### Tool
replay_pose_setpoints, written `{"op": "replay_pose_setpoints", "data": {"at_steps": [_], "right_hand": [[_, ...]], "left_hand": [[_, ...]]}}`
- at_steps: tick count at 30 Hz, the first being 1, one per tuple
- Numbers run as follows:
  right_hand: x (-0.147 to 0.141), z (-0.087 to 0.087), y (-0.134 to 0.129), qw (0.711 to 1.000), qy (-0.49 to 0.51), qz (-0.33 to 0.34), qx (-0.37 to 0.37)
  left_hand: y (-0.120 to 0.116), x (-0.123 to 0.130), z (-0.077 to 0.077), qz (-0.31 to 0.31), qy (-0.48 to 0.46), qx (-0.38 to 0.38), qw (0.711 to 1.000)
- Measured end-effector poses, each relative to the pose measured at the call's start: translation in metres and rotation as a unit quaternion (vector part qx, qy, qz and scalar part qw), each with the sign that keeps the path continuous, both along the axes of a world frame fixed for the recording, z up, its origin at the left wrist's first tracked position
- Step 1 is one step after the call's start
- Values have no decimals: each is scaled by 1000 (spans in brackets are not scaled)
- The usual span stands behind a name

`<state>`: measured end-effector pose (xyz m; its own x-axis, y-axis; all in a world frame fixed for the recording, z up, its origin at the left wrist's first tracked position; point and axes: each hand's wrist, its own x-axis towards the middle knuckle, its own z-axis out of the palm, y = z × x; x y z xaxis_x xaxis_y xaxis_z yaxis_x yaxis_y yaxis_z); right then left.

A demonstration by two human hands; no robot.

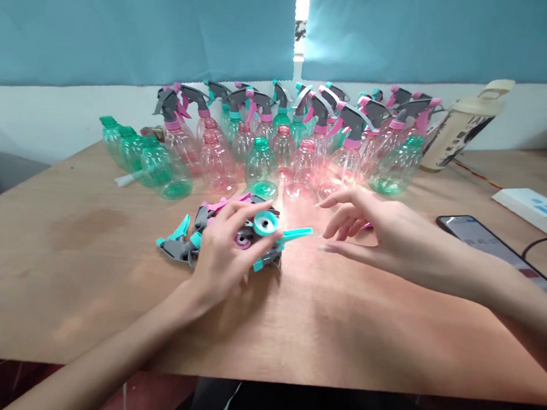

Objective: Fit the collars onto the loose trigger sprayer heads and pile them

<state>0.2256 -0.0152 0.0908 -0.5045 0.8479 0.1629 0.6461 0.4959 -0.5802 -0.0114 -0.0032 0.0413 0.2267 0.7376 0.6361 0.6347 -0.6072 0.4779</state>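
My left hand [226,242] pinches a teal and grey spray trigger head [265,224] between thumb and fingers. Its round teal collar faces me, and its teal lever points right. Beneath and behind that hand lies a pile of loose trigger heads [175,246], some teal and some pink. To the right, my right hand [361,228] hovers with curved fingers apart and nothing between them, its fingertips a short way from the teal lever. Behind the hands stand a green bottle [262,169] and a pink bottle [303,169], both without heads.
Rows of bottles fitted with trigger heads [353,126] fill the back of the table [82,291]. Open green bottles [156,161] stand at the left. On the right are a phone [488,247], a white box [533,210] and a cream drinking bottle [464,128].
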Motion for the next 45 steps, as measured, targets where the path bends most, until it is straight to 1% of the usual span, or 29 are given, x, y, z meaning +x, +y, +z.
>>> {"op": "replay_pose_setpoints", "data": {"at_steps": [2,4,5,7,9,10,12,14,17,20,22,25,28,31,33,35,36,37,39,41,45], "right_hand": [[-1,-3,-2,1000,-4,-13,2],[-2,-7,-2,1000,-9,-16,16],[-2,-9,-2,999,-12,-18,25],[-4,-12,-2,999,-24,-22,41],[-6,-15,-3,998,-41,-26,44],[-7,-16,-4,998,-50,-26,39],[-8,-20,-6,997,-69,-27,26],[-8,-25,-7,995,-90,-32,14],[-4,-36,-7,992,-127,-25,-2],[1,-44,-7,989,-144,-11,-21],[4,-46,-8,990,-140,-13,-28],[13,-46,-12,991,-129,-30,-15],[29,-46,-11,993,-106,-57,12],[53,-51,-3,993,-82,-76,35],[73,-58,5,991,-78,-96,48],[91,-67,12,985,-78,-134,77],[99,-71,15,983,-87,-144,77],[105,-76,18,983,-95,-141,66],[111,-83,23,985,-96,-134,51],[111,-89,26,985,-94,-134,44],[100,-92,26,979,-76,-177,66]], "left_hand": [[7,-8,9,38,-24,30,999],[17,-16,15,58,-55,75,994],[22,-20,16,62,-67,94,991],[31,-26,13,72,-70,114,988],[35,-33,5,67,-32,89,993],[35,-36,1,56,-1,61,997],[30,-41,-6,33,68,6,997],[22,-45,-10,18,123,-21,992],[10,-48,-9,-4,177,-32,984],[7,-49,-6,-32,204,-31,978],[8,-49,-4,-39,212,-26,976],[8,-48,-2,-35,217,-18,975],[2,-41,1,-41,198,11,979],[-8,-26,3,-78,159,57,983],[-13,-13,3,-109,140,75,981],[-17,1,1,-137,128,83,979],[-18,8,0,-152,124,83,977],[-20,14,-2,-167,121,80,975],[-21,25,-7,-196,118,66,971],[-22,34,-12,-215,120,45,968],[-23,48,-19,-232,123,-2,965]]}}
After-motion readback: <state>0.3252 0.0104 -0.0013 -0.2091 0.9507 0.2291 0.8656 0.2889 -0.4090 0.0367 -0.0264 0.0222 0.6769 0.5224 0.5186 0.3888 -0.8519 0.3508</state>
